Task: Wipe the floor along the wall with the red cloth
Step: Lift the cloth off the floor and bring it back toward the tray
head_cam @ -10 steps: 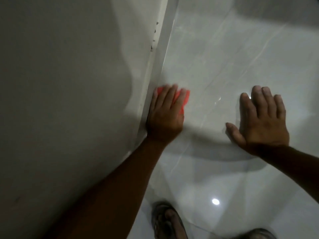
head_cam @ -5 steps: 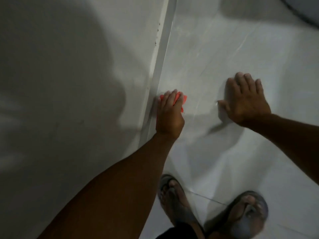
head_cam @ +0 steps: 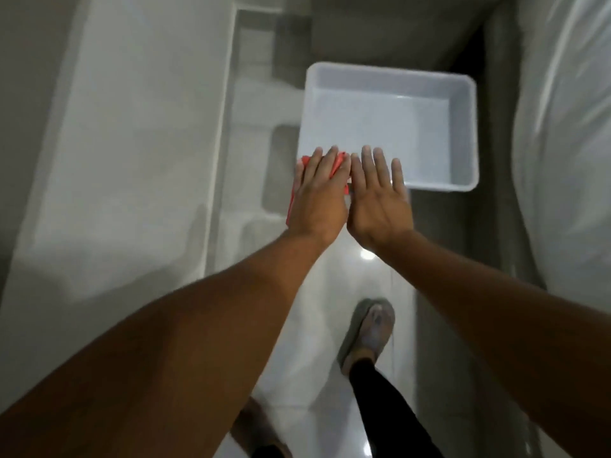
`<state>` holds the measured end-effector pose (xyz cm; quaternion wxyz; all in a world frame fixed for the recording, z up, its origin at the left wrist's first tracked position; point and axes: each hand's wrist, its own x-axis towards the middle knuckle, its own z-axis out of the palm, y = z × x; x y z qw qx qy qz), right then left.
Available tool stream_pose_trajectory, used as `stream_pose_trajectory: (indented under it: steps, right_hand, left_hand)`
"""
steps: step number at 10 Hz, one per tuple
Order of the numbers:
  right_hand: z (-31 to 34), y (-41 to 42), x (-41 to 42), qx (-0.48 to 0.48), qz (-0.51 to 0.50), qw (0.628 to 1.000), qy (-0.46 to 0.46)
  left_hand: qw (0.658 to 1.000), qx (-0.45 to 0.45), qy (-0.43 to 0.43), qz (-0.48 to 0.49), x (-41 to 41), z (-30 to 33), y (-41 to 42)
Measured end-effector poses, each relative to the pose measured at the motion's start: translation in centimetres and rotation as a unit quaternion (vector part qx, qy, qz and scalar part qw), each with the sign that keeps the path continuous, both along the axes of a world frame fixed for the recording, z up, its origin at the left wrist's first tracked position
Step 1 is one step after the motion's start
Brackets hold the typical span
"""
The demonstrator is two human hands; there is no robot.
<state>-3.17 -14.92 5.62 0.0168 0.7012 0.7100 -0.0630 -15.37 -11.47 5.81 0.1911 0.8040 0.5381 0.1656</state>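
The right hand (head_cam: 380,200) has drawn in beside the left hand (head_cam: 317,196), below a white rectangular plastic tub (head_cam: 463,185). The left, fingers straight, covers the crumpled red cloth (head_cam: 342,161) at frame centre. The right is spread, holding nothing.

Glossy pale floor (head_cam: 330,289); grey wall (head_cam: 115,143) at left; white plastic tub (head_cam: 390,70) ahead.
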Motion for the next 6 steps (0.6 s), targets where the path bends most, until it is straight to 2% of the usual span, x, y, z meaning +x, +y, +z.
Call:
stream_pose_trajectory:
  steps: [1,3,5,6]
  right_hand:
    - [-1.2,3.7,5.5,-0.036,-0.023,0.998,-0.043]
    - [-7.6,11.0,13.5,-0.094,-0.006,0.994,-0.062]
    - [-10.5,13.3,17.7,-0.131,-0.016,0.991,-0.031]
    - [-9.0,13.1,18.7,-0.119,-0.027,0.993,0.006]
  left_hand:
    - [0.999,-0.013,0.013,-0.027,6.2,-0.7,4.2]
    - [0.994,-0.026,0.099,-0.045,14.6,-8.3,11.4]
    - [0.981,-0.067,0.172,-0.052,16.5,-14.0,14.8]
    - [0.977,-0.061,0.194,-0.059,16.2,-14.9,14.7]
